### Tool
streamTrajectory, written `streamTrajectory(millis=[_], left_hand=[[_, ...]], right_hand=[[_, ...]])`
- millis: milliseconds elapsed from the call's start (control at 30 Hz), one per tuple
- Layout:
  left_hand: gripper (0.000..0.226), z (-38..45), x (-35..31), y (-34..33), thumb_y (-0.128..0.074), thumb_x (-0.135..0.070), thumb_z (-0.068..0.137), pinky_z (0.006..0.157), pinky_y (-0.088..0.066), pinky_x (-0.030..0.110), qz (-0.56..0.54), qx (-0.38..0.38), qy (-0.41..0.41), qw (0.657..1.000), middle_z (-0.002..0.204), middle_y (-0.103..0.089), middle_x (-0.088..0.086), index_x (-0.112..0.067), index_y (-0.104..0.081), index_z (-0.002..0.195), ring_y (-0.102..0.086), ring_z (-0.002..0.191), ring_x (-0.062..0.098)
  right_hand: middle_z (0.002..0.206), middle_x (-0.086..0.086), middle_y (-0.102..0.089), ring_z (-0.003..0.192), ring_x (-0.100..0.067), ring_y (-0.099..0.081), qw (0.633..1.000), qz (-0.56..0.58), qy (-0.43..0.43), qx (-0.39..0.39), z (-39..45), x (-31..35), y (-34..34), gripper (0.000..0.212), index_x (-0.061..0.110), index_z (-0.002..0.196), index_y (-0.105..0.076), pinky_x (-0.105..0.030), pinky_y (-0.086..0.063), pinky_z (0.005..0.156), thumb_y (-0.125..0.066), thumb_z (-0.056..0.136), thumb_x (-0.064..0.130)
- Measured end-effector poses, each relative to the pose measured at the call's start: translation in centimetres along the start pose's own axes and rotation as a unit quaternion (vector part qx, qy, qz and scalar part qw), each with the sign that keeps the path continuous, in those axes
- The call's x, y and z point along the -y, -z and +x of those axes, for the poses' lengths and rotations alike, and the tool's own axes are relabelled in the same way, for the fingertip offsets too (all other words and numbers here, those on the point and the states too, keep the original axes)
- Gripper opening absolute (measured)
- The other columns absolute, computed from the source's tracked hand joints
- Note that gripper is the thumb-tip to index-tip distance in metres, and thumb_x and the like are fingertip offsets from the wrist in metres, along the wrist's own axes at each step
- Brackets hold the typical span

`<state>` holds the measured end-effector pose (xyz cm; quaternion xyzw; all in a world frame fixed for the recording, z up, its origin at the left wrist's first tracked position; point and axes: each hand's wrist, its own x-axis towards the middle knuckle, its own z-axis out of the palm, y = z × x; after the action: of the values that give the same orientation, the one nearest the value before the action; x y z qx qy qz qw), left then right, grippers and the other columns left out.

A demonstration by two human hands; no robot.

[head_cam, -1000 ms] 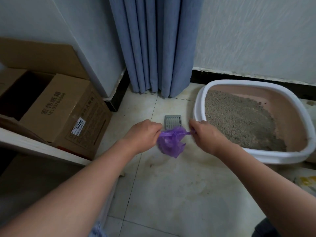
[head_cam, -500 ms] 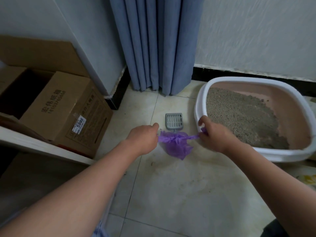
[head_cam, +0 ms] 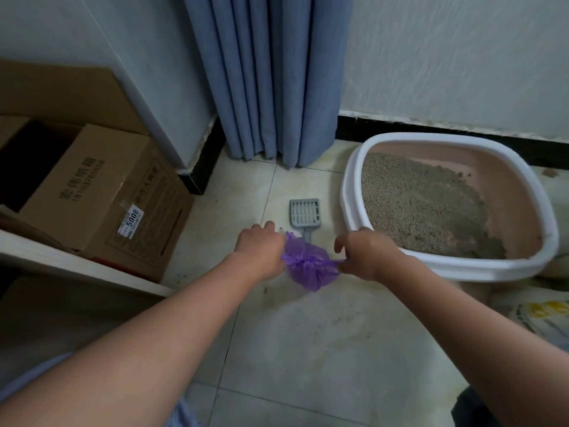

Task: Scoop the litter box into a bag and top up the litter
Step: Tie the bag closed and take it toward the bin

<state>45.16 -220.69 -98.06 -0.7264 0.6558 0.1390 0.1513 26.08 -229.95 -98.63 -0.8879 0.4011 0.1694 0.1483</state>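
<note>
A small purple plastic bag (head_cam: 309, 268) hangs bunched between my hands above the tiled floor. My left hand (head_cam: 260, 246) grips its left side and my right hand (head_cam: 363, 255) pinches a stretched end on its right. A grey slotted litter scoop (head_cam: 304, 213) lies on the floor just beyond the bag, its handle partly hidden behind it. At the right stands the litter box (head_cam: 351, 192), pink inside with a white rim, holding grey-brown litter (head_cam: 425, 208) heaped toward its left and near side.
Cardboard boxes (head_cam: 101, 195) sit at the left behind a pale wooden board (head_cam: 77, 263). A blue curtain (head_cam: 271, 78) hangs at the back by a wall corner. A printed sack (head_cam: 535, 312) lies at the right edge below the box.
My hands came closer together and lower with the bag between them; the stretched ends have slackened into a tighter bunch. The camera view shifted slightly, showing more floor.
</note>
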Motion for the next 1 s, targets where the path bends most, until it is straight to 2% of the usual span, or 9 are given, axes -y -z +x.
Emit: streamTrajectory(millis=[133,267,400,533,600,767,833,900,1000], left_hand=[[0.017,0.1,-0.5,-0.3,-0.054,-0.032,0.095,0.089,-0.042,0.037,0.027,0.002,-0.058,0.998,0.097,-0.06,0.005,-0.019,-0.064,0.097,-0.059,0.099,0.027],[0.023,0.3,-0.4,-0.4,-0.053,-0.032,0.098,0.08,-0.048,0.035,0.011,-0.021,-0.071,0.997,0.097,-0.069,0.007,-0.016,-0.069,0.101,-0.064,0.092,0.028],[0.018,0.5,-0.2,-0.5,-0.052,-0.022,0.097,0.076,-0.049,0.036,-0.001,-0.04,-0.076,0.996,0.099,-0.067,0.008,-0.014,-0.066,0.105,-0.063,0.094,0.03],[0.015,0.2,-0.7,-0.5,-0.054,-0.017,0.096,0.068,-0.043,0.034,0.008,-0.067,-0.1,0.993,0.095,-0.066,0.005,-0.017,-0.066,0.105,-0.061,0.089,0.027],[0.015,-0.1,-0.7,-0.7,-0.053,-0.016,0.095,0.066,-0.039,0.033,0.016,-0.07,-0.097,0.993,0.095,-0.067,0.005,-0.017,-0.066,0.105,-0.059,0.088,0.026],[0.028,-0.9,-0.6,-1.4,-0.047,-0.022,0.096,0.067,-0.043,0.034,0.006,-0.079,-0.068,0.995,0.103,-0.065,0.005,-0.019,-0.061,0.12,-0.06,0.094,0.026],[0.033,-1.2,-1.1,-1.3,-0.048,-0.033,0.094,0.073,-0.047,0.035,-0.009,-0.079,-0.064,0.995,0.11,-0.062,0.006,-0.016,-0.054,0.123,-0.059,0.099,0.026],[0.044,-1.1,-1.8,-1.1,-0.055,-0.041,0.089,0.078,-0.048,0.037,-0.014,-0.078,-0.066,0.995,0.117,-0.056,0.008,-0.015,-0.048,0.124,-0.056,0.104,0.027],[0.066,-0.6,-2.7,-0.9,-0.064,-0.041,0.082,0.09,-0.047,0.04,-0.031,-0.08,-0.105,0.991,0.132,-0.048,0.008,-0.015,-0.039,0.138,-0.049,0.118,0.029]], right_hand=[[0.101,-0.005,-0.07,0.097,-0.026,-0.064,1.0,0.025,0.005,0.004,-0.2,0.2,-0.1,0.021,0.021,0.096,-0.071,-0.026,-0.04,0.07,-0.055,0.093,0.033],[0.091,-0.005,-0.069,0.089,-0.029,-0.064,0.996,0.063,-0.022,-0.054,-0.4,-0.3,0.4,0.022,0.022,0.09,-0.072,-0.026,-0.038,0.067,-0.053,0.095,0.033],[0.089,-0.003,-0.069,0.088,-0.029,-0.064,0.994,0.085,-0.042,-0.063,-0.7,-0.8,0.4,0.02,0.025,0.087,-0.071,-0.028,-0.041,0.068,-0.054,0.094,0.032],[0.091,-0.006,-0.069,0.088,-0.032,-0.063,0.99,0.083,-0.057,-0.098,-0.8,-1.3,0.5,0.019,0.025,0.092,-0.072,-0.03,-0.041,0.068,-0.055,0.093,0.034],[0.085,-0.005,-0.066,0.087,-0.032,-0.063,0.99,0.076,-0.061,-0.104,-1.0,-1.0,0.6,0.019,0.024,0.091,-0.072,-0.029,-0.039,0.066,-0.055,0.094,0.034],[0.082,0.001,-0.054,0.078,-0.024,-0.055,0.981,0.141,0.036,-0.13,-1.2,-0.8,1.0,0.016,0.016,0.084,-0.068,-0.028,-0.032,0.064,-0.055,0.092,0.019],[0.082,0.004,-0.052,0.076,-0.021,-0.052,0.977,0.16,0.031,-0.139,-1.1,-1.0,1.5,0.015,0.015,0.084,-0.068,-0.028,-0.032,0.065,-0.056,0.091,0.016],[0.082,0.003,-0.056,0.079,-0.024,-0.056,0.977,0.161,0.018,-0.136,-1.2,-0.9,1.6,0.014,0.016,0.085,-0.07,-0.03,-0.039,0.067,-0.057,0.09,0.017],[0.088,-0.002,-0.065,0.084,-0.026,-0.061,0.98,0.162,0.005,-0.115,-1.4,-0.2,1.2,0.015,0.017,0.086,-0.072,-0.03,-0.044,0.07,-0.058,0.089,0.019]])
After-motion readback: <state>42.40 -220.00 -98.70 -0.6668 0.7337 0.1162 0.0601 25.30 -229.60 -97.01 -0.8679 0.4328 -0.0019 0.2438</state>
